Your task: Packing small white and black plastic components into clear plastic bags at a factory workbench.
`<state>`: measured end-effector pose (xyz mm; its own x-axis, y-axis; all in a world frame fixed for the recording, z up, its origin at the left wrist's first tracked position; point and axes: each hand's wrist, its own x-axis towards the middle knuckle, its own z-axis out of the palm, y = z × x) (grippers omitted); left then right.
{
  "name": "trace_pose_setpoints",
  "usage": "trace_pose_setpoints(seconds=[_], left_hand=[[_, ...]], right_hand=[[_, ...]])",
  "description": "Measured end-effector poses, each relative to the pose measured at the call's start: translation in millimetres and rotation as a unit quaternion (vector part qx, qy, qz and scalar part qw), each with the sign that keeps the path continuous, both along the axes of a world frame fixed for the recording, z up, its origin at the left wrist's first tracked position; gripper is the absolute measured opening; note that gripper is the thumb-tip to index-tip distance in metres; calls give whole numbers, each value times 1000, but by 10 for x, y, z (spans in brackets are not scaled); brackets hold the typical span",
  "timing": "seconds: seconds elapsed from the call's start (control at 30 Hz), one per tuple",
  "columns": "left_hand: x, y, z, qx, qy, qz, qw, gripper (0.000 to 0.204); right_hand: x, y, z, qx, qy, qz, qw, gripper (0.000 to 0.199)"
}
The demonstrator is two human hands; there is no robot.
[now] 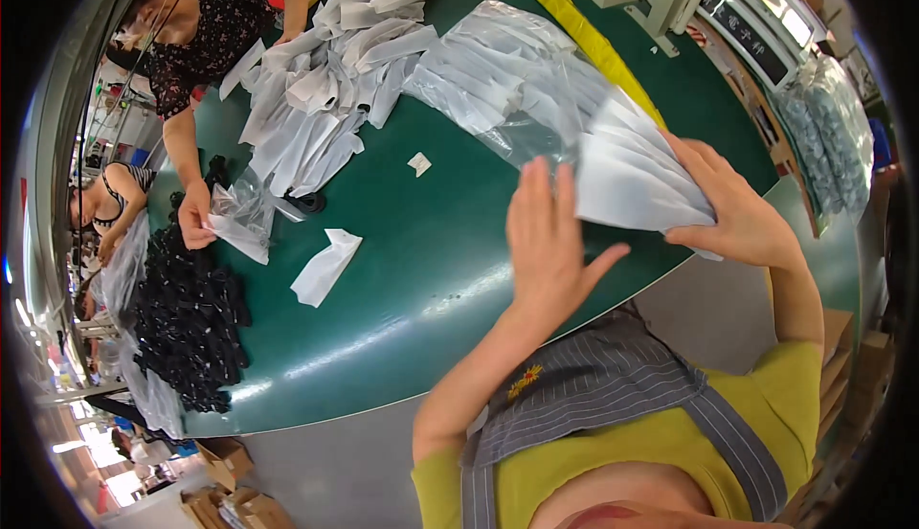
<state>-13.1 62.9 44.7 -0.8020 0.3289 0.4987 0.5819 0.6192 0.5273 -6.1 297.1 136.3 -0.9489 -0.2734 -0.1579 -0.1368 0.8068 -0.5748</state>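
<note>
Your right hand (pixel 742 213) is clamped on a fan of white folded sheets (pixel 637 180) at the green bench's (pixel 412 270) near edge. Your left hand (pixel 550 242) lies flat, fingers spread, against the fan's left side. Clear plastic bags (pixel 507 89), apparently filled with more white sheets, lie just behind.
</note>
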Motion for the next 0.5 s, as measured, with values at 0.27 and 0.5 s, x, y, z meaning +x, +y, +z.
trace_pose_setpoints(seconds=[0.27,0.5], left_hand=[[-482,125,-256,-48,37,33,998,29],[-572,35,-92,42,146,-28,988,27]], right_hand=[[-58,142,-395,9,-107,54,993,90],[-880,-77,-810,-185,-121,120,968,83]])
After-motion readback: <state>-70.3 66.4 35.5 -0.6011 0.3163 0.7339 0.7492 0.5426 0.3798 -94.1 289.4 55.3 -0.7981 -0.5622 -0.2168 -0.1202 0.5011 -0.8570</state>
